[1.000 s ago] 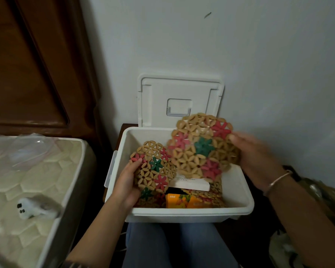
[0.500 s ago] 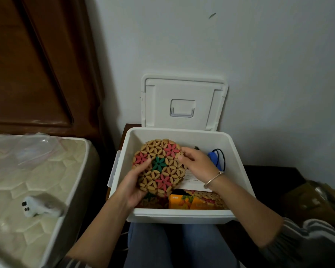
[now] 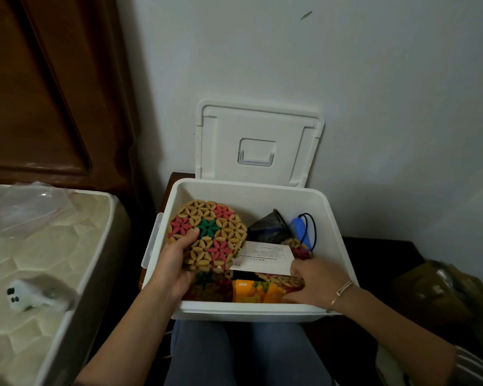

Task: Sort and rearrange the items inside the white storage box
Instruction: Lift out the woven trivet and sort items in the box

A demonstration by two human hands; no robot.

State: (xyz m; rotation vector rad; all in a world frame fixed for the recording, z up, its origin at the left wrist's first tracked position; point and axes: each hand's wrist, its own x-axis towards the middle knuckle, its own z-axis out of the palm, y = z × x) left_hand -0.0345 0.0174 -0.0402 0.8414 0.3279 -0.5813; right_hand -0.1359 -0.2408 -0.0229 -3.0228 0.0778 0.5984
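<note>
Left hand point(image 3: 173, 263) is gripping the woven mats point(image 3: 207, 235), tilted upright, at the left wall inside the white storage box point(image 3: 248, 313). Right hand point(image 3: 310, 285) is reaching beside the orange carton point(image 3: 251, 292); whether its fingers are gripping cannot be told. Risk: the mats, held one-handed, are liable to fan apart and slip.

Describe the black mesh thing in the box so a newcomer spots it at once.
Start at the white storage box, its lid standing open behind it. Inside, toward the back, between the flower-pattern mat that the left hand holds and a blue item with a black cord, lies the black mesh holder. It alone is dark open netting.
</note>
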